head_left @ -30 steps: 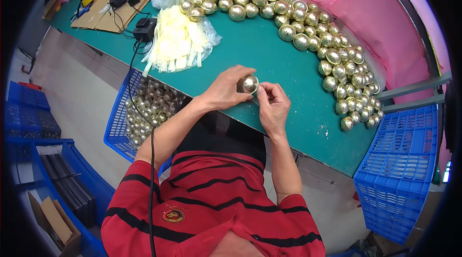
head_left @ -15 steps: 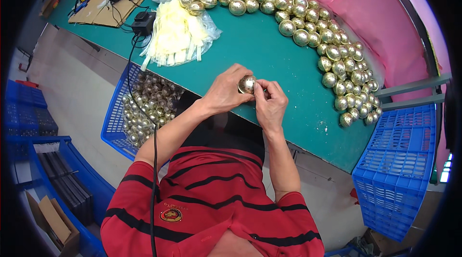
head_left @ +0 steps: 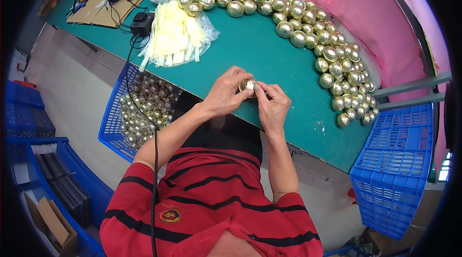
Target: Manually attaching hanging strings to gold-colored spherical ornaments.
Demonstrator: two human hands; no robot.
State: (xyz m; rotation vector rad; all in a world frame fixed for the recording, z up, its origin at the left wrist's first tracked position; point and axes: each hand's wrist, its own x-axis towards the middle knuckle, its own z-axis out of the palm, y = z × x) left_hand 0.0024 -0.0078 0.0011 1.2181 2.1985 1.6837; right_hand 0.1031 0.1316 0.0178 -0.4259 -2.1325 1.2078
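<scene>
Near the front edge of the green table, I hold a shiny gold ball (head_left: pixel 247 84) with dark speckled marks. My left hand (head_left: pixel 224 92) curls around its left side, with the thumb below and the fingers over the top. At the ball's right edge, the thumb and fingertips of my right hand (head_left: pixel 273 105) are pinched together against it. Whether something small sits between those fingertips is hidden. Many similar gold balls (head_left: pixel 298 39) lie in a curved band along the table's far and right sides.
Pale yellow strips (head_left: pixel 174 33) lie on plastic bags at the far left, beside a black device (head_left: pixel 142 24) with a cable. A blue basket (head_left: pixel 109 124) full of balls stands below the table's left edge. Another blue crate (head_left: pixel 392 175) is at the right.
The ball has turned slightly in my fingers, and a bright patch now faces up. My right hand has shifted a little to the right and down.
</scene>
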